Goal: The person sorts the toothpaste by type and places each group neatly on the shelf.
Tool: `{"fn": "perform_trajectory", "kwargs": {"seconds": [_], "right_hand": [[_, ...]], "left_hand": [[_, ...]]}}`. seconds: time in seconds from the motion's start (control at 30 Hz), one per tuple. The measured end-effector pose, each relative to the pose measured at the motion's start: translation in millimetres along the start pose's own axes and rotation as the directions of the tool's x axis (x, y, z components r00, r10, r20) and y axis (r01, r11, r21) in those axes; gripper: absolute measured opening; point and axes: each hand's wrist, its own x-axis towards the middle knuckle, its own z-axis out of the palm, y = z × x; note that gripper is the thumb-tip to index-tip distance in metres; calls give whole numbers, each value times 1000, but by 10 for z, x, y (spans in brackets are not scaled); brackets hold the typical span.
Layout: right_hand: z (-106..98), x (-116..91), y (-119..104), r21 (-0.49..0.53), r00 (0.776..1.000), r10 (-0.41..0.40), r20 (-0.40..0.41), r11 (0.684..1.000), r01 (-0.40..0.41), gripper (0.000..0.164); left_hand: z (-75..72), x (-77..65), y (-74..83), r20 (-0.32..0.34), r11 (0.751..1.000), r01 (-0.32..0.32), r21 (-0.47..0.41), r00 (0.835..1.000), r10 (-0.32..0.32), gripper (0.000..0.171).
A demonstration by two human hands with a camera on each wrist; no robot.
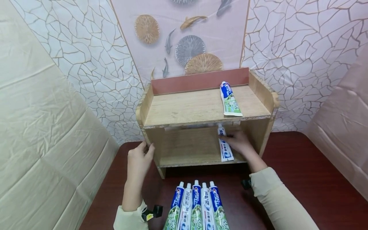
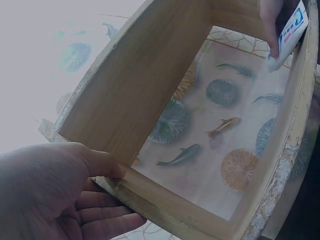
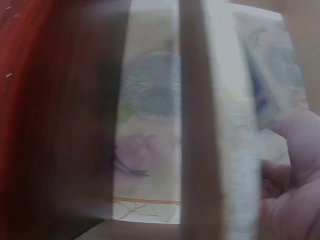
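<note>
My right hand [image 1: 240,142] reaches into the lower tier of a small wooden shelf [image 1: 184,110] and holds a white toothpaste tube [image 1: 226,152]. That tube lies lengthwise front to back, cap toward the rear and flat end near the front edge. In the left wrist view the same white tube [image 2: 292,31] shows beside the right fingers. My left hand [image 1: 140,159] grips the shelf's left side panel, thumb on the front edge and fingers around the outside. On the top tier rests a blue and green toothpaste tube [image 1: 231,99], toward the right. The right wrist view is blurred.
In front of the shelf, several toothpaste tubes [image 1: 196,199], blue-green alternating with white, lie in a row on the dark red table [image 1: 293,179], caps toward the shelf. A patterned cloth wall [image 1: 95,48] stands close behind. The shelf has a raised back board [image 1: 198,81].
</note>
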Motion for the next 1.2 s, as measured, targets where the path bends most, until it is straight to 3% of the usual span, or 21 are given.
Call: {"fn": "perform_trajectory", "kwargs": {"seconds": [0.3, 0.5, 1.2], "right_hand": [[158, 26, 159, -34, 991, -23, -128, 999, 18, 44], [191, -39, 158, -102, 988, -41, -148, 994, 26, 51], [198, -30, 137, -131, 986, -55, -160, 991, 34, 45]], "left_hand": [[-4, 0, 8, 18, 1000, 8, 5, 1000, -8, 19], [-1, -6, 8, 12, 1000, 11, 4, 1000, -11, 19], [11, -4, 8, -9, 1000, 2, 8, 1000, -2, 19]]}}
